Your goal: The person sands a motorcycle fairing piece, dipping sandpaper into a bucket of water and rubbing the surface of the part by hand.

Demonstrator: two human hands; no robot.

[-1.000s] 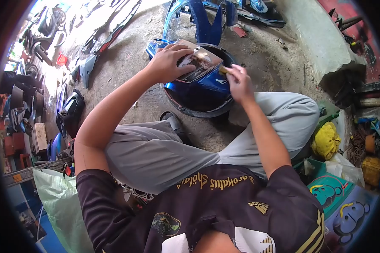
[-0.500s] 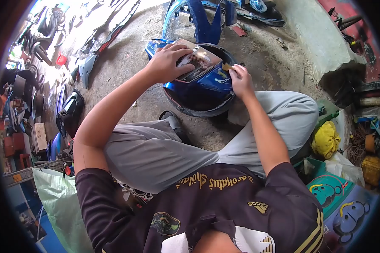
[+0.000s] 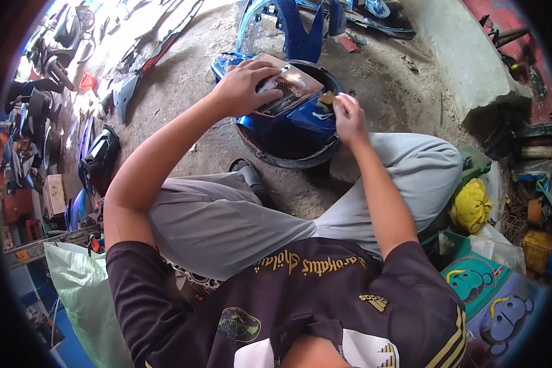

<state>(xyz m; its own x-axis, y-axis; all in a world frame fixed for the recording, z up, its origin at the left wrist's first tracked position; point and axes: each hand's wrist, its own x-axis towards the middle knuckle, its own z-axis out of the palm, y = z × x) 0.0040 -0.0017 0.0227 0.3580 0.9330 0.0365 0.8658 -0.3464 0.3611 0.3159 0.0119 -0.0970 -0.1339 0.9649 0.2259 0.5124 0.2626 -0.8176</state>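
Note:
My left hand [image 3: 246, 89] lies with its fingers apart on a flat, shiny patterned sheet [image 3: 293, 86], which rests on a glossy blue panel [image 3: 310, 118]. Between the pinched fingers of my right hand [image 3: 351, 118] is a small yellow-brown piece [image 3: 327, 98], at the right end of the panel. Beneath the panel is a round black tub [image 3: 288, 163], its rim showing around it. The underside of the panel is hidden.
Blue curved fairing parts [image 3: 300, 37] lie on the concrete floor beyond the tub. A concrete block [image 3: 472, 73] is at the right, with a yellow bag [image 3: 471, 205] nearer. Black parts [image 3: 101, 156] and a pale green sack [image 3: 83, 300] are at the left.
My right hand has shifted slightly at the panel's right end, and the yellow-brown piece in it has changed angle. My left hand stays on the sheet.

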